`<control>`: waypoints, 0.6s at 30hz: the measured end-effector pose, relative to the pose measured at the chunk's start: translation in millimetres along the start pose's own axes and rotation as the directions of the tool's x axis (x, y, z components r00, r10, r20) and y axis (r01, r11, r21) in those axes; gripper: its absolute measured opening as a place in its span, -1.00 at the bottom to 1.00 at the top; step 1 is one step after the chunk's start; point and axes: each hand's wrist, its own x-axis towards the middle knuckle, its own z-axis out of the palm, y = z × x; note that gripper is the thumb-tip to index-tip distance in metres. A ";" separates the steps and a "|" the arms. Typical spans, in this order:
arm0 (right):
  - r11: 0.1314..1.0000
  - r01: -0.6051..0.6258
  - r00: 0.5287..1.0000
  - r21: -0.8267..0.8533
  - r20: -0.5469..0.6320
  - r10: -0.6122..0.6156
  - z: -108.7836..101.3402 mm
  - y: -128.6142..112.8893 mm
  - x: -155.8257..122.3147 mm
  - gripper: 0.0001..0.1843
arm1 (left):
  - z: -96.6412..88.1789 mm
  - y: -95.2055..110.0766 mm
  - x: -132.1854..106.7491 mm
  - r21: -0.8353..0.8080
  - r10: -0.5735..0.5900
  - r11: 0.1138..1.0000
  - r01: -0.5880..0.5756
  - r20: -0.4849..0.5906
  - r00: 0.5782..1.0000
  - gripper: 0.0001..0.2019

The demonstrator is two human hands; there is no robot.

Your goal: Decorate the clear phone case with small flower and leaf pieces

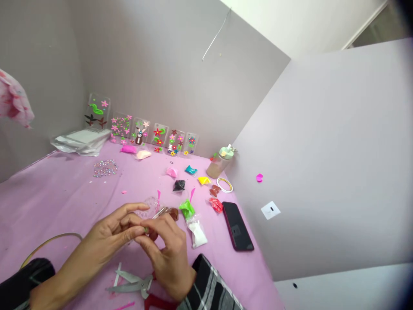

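My left hand (111, 232) and my right hand (167, 254) meet over the pink table (48, 202), fingertips pinched together on a tiny green piece of clay (146, 229). A thin metal tool (158, 212) pokes out from between the fingers, and a clear phone case (148, 206) lies just behind them. Below my hands lie scissors (134, 284) with red handles. Small bags of coloured clay sit to the right: green (186, 208), white (197, 233), black (179, 185), red (215, 204).
Several decorated clear phone cases (155, 137) lean against the back wall. A dark phone (237, 225) lies at the table's right edge by the grey partition (322, 163). A bottle (219, 162), a tape ring (224, 184), rhinestone strips (105, 168) and a stack of plastic packets (80, 141) are around.
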 end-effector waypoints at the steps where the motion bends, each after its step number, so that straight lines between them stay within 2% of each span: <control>1: 0.999 -0.009 1.000 -0.053 0.009 0.010 -3.5 -2.3 -3.3 -0.75 | 1.6 -1.2 -2.0 0.048 0.021 0.999 -0.020 -0.014 1.000 -0.50; 4: 0.975 0.022 0.999 -0.223 0.053 -0.011 -19.6 -7.4 -15.9 -0.66 | 8.5 -7.0 -10.6 0.161 0.072 0.984 -0.073 0.014 0.997 -0.52; 8: 0.911 0.072 0.997 -0.405 0.037 -0.062 -49.7 -17.5 -38.0 -0.63 | 17.3 -12.3 -20.9 0.185 0.099 0.973 -0.138 0.205 0.974 -0.55; 10: 0.925 0.021 0.999 -0.378 0.033 -0.009 -66.6 -26.4 -53.3 -0.69 | 14.9 -13.8 -20.8 0.195 0.108 0.970 -0.143 0.181 0.978 -0.56; 12: 0.959 -0.138 0.983 -0.247 0.081 0.163 -83.7 -35.7 -74.5 -0.67 | 5.7 -14.9 -16.5 0.243 0.097 0.963 -0.115 0.086 0.992 -0.51; 13: 0.951 -0.257 0.951 -0.170 0.128 0.280 -92.0 -39.2 -87.7 -0.64 | -1.0 -15.3 -13.3 0.282 0.093 0.954 -0.101 0.040 0.995 -0.46; 14: 0.918 -0.383 0.896 -0.100 0.200 0.395 -99.8 -41.3 -102.4 -0.62 | -8.3 -15.5 -9.6 0.315 0.094 0.945 -0.093 0.013 0.996 -0.41; 16: 0.796 -0.605 0.736 -0.024 0.365 0.570 -113.3 -39.2 -134.4 -0.61 | -23.0 -16.2 -1.8 0.393 0.100 0.916 -0.077 -0.037 0.994 -0.37; 18: 0.646 -0.763 0.550 -0.028 0.495 0.672 -122.5 -28.6 -165.5 -0.56 | -34.5 -17.1 5.3 0.456 0.142 0.885 -0.097 -0.065 0.988 -0.35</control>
